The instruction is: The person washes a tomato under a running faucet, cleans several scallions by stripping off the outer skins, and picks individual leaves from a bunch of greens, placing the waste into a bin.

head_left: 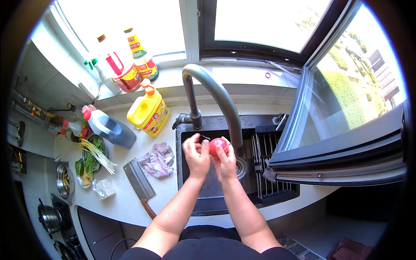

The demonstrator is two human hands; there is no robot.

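Observation:
Over the black sink, below the grey curved faucet, I hold a round, shiny red tomato. My right hand is wrapped round its right and lower side. Just left of the tomato is my left hand, its fingers loosely bent and apart from the thumb, with nothing plainly held. A thin, dark, blurred streak shows by its fingertips; I cannot make out what it is. The tomato's underside is hidden by my right fingers.
Left of the sink lie a cleaver and a crumpled cloth. Behind them stand a yellow jug and a dark-filled bottle. Scallions rest further left. An open window sash juts over the right side; a rack sits in the sink.

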